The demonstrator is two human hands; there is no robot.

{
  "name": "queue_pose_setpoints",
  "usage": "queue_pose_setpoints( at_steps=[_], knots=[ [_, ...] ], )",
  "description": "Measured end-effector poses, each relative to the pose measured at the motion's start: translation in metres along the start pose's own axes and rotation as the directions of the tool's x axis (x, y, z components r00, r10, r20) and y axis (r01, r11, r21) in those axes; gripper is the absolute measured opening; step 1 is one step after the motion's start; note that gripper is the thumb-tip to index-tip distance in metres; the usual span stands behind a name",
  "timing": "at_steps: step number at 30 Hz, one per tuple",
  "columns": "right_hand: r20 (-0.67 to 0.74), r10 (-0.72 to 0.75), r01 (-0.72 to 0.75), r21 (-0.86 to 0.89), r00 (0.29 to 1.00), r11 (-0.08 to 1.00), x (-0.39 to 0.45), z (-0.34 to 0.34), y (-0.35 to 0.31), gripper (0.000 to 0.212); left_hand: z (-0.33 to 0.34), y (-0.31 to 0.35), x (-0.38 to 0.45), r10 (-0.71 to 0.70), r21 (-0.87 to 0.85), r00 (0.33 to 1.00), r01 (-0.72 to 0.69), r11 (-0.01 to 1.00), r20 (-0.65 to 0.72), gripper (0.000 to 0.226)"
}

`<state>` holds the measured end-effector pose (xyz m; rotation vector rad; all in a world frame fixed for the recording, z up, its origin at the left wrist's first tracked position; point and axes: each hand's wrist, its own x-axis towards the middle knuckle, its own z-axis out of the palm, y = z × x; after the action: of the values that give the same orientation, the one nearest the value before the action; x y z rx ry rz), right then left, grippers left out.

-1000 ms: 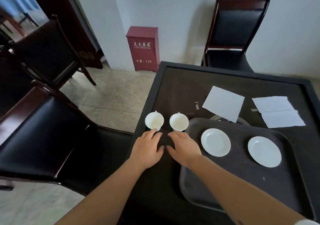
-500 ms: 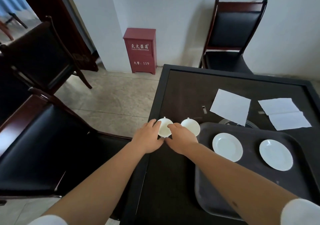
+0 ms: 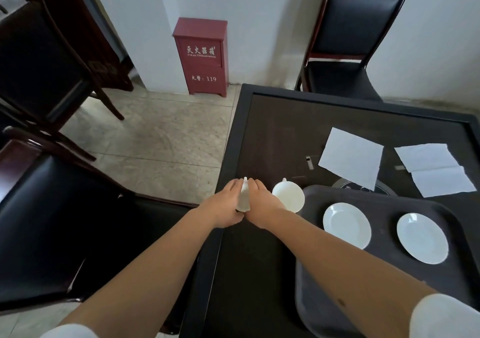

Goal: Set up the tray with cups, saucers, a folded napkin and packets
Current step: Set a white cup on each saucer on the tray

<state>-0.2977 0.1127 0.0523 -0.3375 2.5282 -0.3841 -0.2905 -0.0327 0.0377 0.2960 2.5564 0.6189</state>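
Both hands, left hand (image 3: 225,206) and right hand (image 3: 262,206), cup the first cup (image 3: 243,197) between them at the table's near-left edge. Second cup (image 3: 288,197) waits beside the tray (image 3: 389,197), which holds two bare saucers (image 3: 346,225). Napkins (image 3: 350,157) lie unfolded beyond; no packets visible.

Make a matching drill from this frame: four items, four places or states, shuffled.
Items:
1. left cup
2. right cup
3. saucers
4. napkins

Places or states:
A. on the tray, empty
B. flat on the table behind the tray
C. held between the left hand and right hand
D. on the table at the tray's far left corner, untouched

Pairs: 1-C, 2-D, 3-A, 4-B
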Motion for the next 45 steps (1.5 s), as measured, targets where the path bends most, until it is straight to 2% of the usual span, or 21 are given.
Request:
queue_pose_setpoints(
  at_steps=[6, 9, 13, 17, 21, 26, 29, 35, 41, 45],
  knots=[
    [0.04, -0.023, 0.028, -0.119, 0.999, 0.993, 0.014, -0.006, 0.0, 0.102, 0.006, -0.003, 0.014, -0.057, -0.038, 0.997, 0.055, 0.998, -0.043, 0.101],
    [0.071, -0.002, 0.009, -0.107, 0.997, 0.994, 0.017, -0.009, -0.003, 0.106, 0.005, -0.002, 0.016, -0.064, -0.103, 0.997, 0.06, 0.993, -0.032, 0.096],
    [0.051, -0.027, 0.037, -0.208, 0.998, 0.977, 0.013, -0.006, -0.004, 0.104, 0.004, -0.001, 0.014, -0.059, -0.125, 0.998, 0.054, 0.991, -0.032, 0.089],
    [0.004, -0.085, 0.085, -0.116, 0.996, 0.99, -0.002, -0.003, 0.002, 0.1, 0.004, -0.001, -0.003, -0.058, -0.117, 0.997, 0.052, 0.992, -0.052, 0.094],
    [-0.128, -0.098, 0.109, 0.076, 0.987, 0.991, -0.037, 0.005, 0.013, 0.107, 0.007, 0.006, -0.037, -0.018, -0.157, 0.995, 0.002, 0.988, -0.096, 0.105],
    [-0.242, -0.16, 0.2, 0.151, 0.957, 0.968, -0.095, 0.012, 0.021, 0.112, 0.014, 0.031, -0.088, 0.026, -0.206, 0.989, -0.056, 0.977, -0.147, 0.105],
    [-0.365, -0.209, 0.284, 0.166, 0.908, 0.944, -0.132, 0.012, 0.023, 0.109, 0.02, 0.05, -0.115, 0.026, -0.218, 0.986, -0.062, 0.974, -0.167, 0.105],
    [-0.322, -0.156, 0.247, 0.264, 0.934, 0.932, -0.196, 0.011, 0.032, 0.104, 0.035, 0.088, -0.163, 0.005, -0.28, 0.976, -0.068, 0.958, -0.219, 0.115],
    [-0.333, -0.091, 0.196, 0.298, 0.939, 0.934, -0.251, 0.022, 0.041, 0.11, 0.053, 0.111, -0.199, 0.105, -0.333, 0.964, -0.185, 0.924, -0.244, 0.091],
    [-0.343, -0.057, 0.173, 0.318, 0.938, 0.932, -0.275, 0.026, 0.046, 0.104, 0.062, 0.12, -0.21, 0.147, -0.346, 0.962, -0.222, 0.912, -0.232, 0.089]
  ],
)
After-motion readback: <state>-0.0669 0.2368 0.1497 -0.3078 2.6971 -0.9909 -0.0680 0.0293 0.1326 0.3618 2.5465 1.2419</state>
